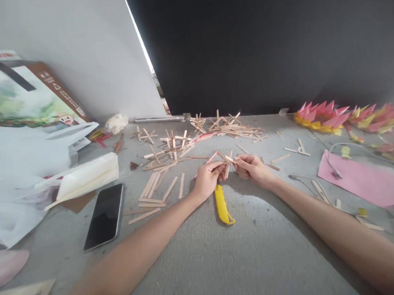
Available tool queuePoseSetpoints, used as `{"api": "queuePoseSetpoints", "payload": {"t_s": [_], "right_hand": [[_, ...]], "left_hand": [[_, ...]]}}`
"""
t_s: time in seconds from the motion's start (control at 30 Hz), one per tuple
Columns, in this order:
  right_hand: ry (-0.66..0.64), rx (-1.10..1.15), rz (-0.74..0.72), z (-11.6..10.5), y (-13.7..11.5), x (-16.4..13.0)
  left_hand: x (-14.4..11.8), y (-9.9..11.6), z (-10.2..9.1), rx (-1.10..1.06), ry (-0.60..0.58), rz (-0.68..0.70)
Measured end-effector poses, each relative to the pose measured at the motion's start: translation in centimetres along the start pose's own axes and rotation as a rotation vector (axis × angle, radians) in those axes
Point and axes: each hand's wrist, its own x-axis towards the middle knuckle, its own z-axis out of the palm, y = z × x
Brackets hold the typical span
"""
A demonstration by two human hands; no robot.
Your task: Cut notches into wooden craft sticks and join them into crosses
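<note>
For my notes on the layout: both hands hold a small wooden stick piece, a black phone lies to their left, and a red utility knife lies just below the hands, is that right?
Not quite: the utility knife is yellow, not red, as the head view shows. The left hand and right hand do hold the stick piece, and the phone lies left.

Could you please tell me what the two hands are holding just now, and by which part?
Both the left hand and right hand pinch a small cross of wooden craft sticks by its opposite ends.

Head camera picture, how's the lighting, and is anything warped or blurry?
Head view: soft even light, faint shadows under the left hand and right hand holding a stick cross; wide-angle bending stretches the forearms at the edges; the far stick pile looks soft; the phone screen shows mild sheen.
</note>
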Motion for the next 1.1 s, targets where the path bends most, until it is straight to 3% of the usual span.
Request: {"api": "queuePoseSetpoints", "payload": {"t_s": [0.47, 0.67, 0.87, 1.1], "right_hand": [[-0.011, -0.204, -0.093, 0.3, 0.8, 0.0], [0.147, -0.148, -0.161, 0.5, 1.3, 0.1], [0.299, -0.058, -0.192, 0.4, 1.8, 0.3], [0.277, -0.128, -0.183, 0.4, 2.0, 0.2]], "left_hand": [[-0.1, 0.2, -0.1, 0.047, -0.019, 0.031], [-0.1, 0.0, 0.5, -0.007, -0.071, -0.038], [0.3, -0.5, 0.8, -0.171, 0.107, -0.112], [0.3, 0.1, 0.5, -0.301, -0.12, -0.164]]}}
